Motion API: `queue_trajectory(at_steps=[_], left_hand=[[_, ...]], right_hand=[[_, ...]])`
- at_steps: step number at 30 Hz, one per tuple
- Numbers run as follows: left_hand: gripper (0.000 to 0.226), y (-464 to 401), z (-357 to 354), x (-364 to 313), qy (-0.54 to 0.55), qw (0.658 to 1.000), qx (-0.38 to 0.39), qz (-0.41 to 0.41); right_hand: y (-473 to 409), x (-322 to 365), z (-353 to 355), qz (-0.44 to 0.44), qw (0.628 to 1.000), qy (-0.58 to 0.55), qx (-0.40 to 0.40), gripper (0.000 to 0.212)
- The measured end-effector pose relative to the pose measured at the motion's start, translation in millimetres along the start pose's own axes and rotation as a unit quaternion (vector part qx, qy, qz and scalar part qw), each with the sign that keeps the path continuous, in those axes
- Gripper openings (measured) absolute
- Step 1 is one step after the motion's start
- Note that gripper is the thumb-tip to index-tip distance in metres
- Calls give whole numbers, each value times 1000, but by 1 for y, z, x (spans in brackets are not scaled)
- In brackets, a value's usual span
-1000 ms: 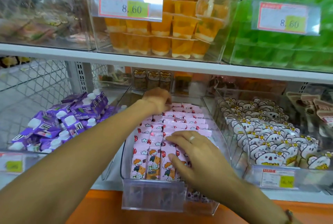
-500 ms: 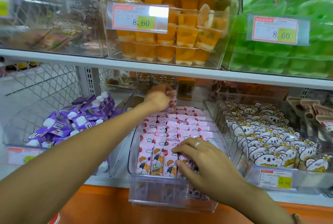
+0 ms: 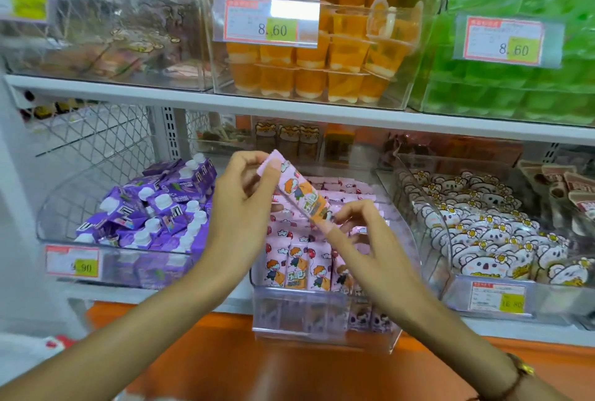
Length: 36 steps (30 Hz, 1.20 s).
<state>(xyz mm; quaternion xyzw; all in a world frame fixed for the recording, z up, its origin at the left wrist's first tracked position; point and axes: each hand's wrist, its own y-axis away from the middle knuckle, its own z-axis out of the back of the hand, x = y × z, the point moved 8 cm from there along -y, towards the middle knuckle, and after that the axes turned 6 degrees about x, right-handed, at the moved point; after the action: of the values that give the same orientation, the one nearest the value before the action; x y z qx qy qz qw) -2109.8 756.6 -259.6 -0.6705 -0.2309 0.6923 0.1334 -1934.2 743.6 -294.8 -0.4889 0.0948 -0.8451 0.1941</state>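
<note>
8.60 on orange-bin tag (image 3: pixel 267 22); green-bin tag (image 3: pixel 508 41) too

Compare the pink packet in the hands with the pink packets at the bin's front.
The held packet is up above the bin, pinched at each end by the left hand and right hand; the front packets stand inside it. The held packet slants; the front packets are upright. Same pink cartoon print.

The sachet (image 3: pixel 301 196) at centre is glossy pink plastic film with a crimped end. The bin (image 3: pixel 322 320) below it is clear, smooth plastic. The shelf (image 3: pixel 289 109) looks matt white metal; the mesh (image 3: pixel 96 136) at left is wire.
</note>
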Motion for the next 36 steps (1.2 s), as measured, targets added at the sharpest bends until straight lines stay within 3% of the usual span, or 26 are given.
queue_trajectory(at_steps=[4,8,12,16,19,23,27,30,36], left_hand=[[7,5,0,1,20,999,29,31],[8,14,-10,7,74,992,78,63],[17,18,-17,14,86,987,116,77],[25,23,-28,20,-24,983,176,55],[38,32,-35,21,-56,976,207,48],[43,33,-34,22,-80,979,183,31],[40,30,-38,22,-73,977,198,25],[41,33,-44,22,-84,968,237,23],[47,33,-39,17,-137,968,212,-4]], right_hand=[[-1,9,-1,10,998,57,-7,48],[-6,3,-14,-39,991,-108,70,24],[-5,-14,-17,-115,968,-212,74,25],[-5,-23,-12,-162,934,-315,33,34],[-5,-22,-12,-156,929,-334,25,35],[-4,-20,-11,-142,924,-353,22,45],[-5,-18,-6,-112,924,-364,32,18],[-6,-15,-3,-92,926,-365,35,16],[-3,-17,9,-95,934,-342,-42,48]])
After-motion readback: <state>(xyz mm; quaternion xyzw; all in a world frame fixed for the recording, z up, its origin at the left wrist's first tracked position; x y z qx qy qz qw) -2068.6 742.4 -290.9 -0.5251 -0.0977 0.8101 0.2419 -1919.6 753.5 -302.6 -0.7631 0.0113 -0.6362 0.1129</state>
